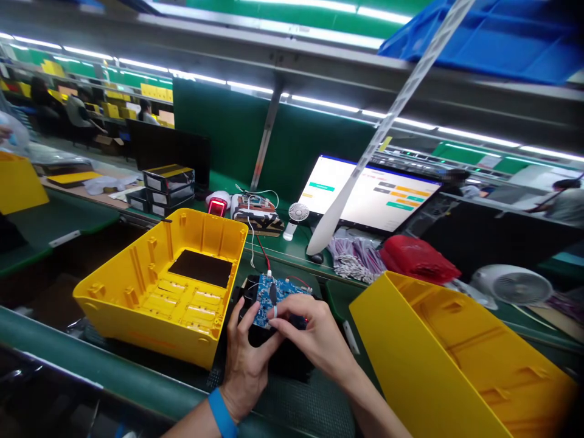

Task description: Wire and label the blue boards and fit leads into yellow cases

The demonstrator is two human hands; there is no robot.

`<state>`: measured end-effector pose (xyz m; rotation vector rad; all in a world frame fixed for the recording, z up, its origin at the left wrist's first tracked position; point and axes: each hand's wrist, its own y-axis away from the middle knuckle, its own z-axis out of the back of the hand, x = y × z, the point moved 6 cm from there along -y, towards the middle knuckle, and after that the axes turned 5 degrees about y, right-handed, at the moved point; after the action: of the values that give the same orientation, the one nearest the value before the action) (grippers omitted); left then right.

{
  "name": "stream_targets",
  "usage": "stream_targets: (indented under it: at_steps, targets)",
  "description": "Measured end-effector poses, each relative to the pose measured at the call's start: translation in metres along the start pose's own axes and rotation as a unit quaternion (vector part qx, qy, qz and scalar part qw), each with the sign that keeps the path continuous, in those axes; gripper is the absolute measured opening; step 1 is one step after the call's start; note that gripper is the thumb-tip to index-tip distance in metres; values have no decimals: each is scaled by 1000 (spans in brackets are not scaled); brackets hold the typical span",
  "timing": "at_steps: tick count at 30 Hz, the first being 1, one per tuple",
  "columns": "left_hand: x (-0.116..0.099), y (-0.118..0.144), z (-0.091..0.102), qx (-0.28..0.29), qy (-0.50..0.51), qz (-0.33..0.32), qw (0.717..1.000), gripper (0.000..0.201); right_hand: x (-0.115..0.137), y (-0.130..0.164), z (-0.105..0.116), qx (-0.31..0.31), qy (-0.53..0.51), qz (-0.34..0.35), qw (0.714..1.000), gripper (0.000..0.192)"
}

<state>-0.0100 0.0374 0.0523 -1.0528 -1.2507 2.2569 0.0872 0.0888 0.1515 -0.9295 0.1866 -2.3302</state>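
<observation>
Where the green bench [41, 340] runs leftward, an open yellow housing [159, 286], hollow side up. Beside it, left hand [246, 359] closed round a black block [274, 347] under a blue circuit board [276, 295]; right hand [314, 337] pinching the board's front edge. Rightward, second yellow housing [451, 371], then a lit monitor [371, 194] behind.

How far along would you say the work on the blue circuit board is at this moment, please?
Done: the blue circuit board already sits on its black block, red and white wires attached. In hand: the left hand steadies the block while the right hand pinches a small part at the board. Left: both open yellow plastic housings, left and right, hold no board.
</observation>
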Motion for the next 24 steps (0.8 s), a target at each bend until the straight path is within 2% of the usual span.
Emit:
stream_targets:
  at_steps: [4,7,10,17,24]
  targets:
    - [0,0,0,-4,-6,0,1000,54,4,4,0,-29,58,39,997,8]
    - [0,0,0,-9,-6,3,1000,52,13,6,2,-59,151,80,984,8]
    - [0,1,0,-15,-3,4,1000,50,19,6,1,-57,212,96,971,8]
    - [4,4,-3,-13,-2,7,1000,48,21,4,-4,-27,226,88,970,11]
    - [3,4,-2,-12,6,9,1000,46,17,6,-8,-41,205,70,975,10]
